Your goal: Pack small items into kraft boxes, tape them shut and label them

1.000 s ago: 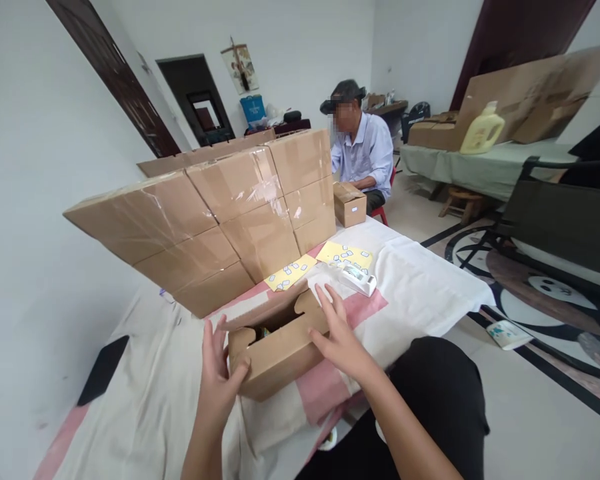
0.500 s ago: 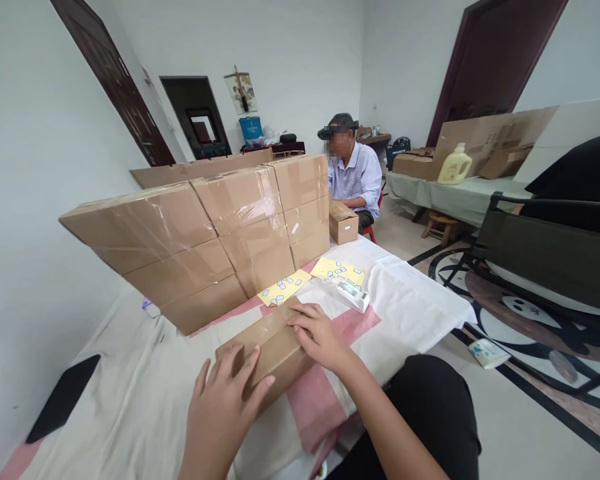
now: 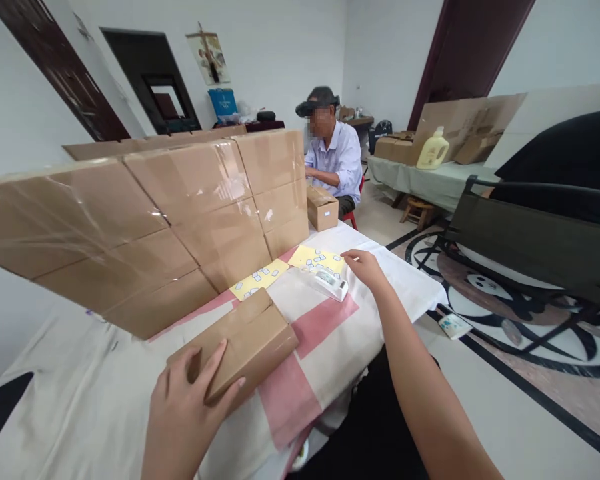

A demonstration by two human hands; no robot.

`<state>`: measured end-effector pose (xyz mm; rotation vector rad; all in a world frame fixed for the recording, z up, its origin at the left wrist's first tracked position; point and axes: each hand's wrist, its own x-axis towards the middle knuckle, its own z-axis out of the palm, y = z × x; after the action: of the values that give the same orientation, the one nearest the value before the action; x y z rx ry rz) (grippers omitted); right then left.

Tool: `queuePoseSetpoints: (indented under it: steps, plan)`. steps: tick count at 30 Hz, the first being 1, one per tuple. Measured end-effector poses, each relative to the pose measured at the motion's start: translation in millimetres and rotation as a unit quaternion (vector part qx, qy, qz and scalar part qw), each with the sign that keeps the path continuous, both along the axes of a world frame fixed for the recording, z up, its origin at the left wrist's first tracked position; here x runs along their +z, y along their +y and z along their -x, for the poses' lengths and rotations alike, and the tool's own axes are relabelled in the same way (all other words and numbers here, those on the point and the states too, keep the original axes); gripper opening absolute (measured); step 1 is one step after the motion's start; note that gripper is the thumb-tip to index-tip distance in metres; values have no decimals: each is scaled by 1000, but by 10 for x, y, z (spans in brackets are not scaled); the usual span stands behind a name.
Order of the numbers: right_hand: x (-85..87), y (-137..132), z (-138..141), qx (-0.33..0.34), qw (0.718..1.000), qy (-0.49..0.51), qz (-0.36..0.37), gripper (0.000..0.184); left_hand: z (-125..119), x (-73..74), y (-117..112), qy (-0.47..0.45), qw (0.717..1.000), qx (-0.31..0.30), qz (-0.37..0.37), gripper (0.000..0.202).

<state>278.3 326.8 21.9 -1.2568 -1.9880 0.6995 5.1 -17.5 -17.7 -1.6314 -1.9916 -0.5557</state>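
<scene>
A small brown cardboard box (image 3: pixel 245 337) lies with its flaps folded down on the cloth-covered table (image 3: pixel 330 327) in front of me. My left hand (image 3: pixel 185 400) rests flat on the box's near corner, fingers spread. My right hand (image 3: pixel 363 265) is stretched out to the far right, fingers loosely apart, hovering just beside a white tape dispenser (image 3: pixel 330 283) and holding nothing. Two yellow sticker sheets (image 3: pixel 260 278) lie just behind the box and the dispenser.
A wall of taped cardboard cartons (image 3: pixel 180 213) stands stacked along the table's left and back. A person in a cap and light shirt (image 3: pixel 333 157) sits at the far end with another small box (image 3: pixel 323 207). A dark folding cot (image 3: pixel 530 233) stands to the right.
The box's flaps went from open to pressed shut. My right hand has left the box top and reached out to the tape dispenser. My left hand stays on the box.
</scene>
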Motion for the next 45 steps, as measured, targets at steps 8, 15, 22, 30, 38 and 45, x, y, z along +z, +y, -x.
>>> queuePoseSetpoints:
  steps: [8, 15, 22, 30, 38, 45]
  plan:
    - [-180, -267, 139, 70, 985, -149, 55, 41, -108, 96, 62, -30, 999, 34, 22, 55]
    - [-248, -172, 229, 72, 976, -175, 109, 47, -83, 89, 41, -20, 999, 26, 18, 55]
    - [-261, -157, 160, 88, 973, -177, 117, 64, -115, 137, 32, -21, 998, 44, 47, 56]
    - [-76, -92, 258, 116, 952, -271, 79, 63, -140, 156, 47, -20, 998, 43, 45, 57]
    - [80, 31, 369, 172, 920, -351, 0, 55, 5, 103, 38, -25, 997, 20, 75, 56]
    - [-261, 278, 109, 263, 930, -256, 24, 65, -17, 143, 177, -56, 994, 31, 87, 59]
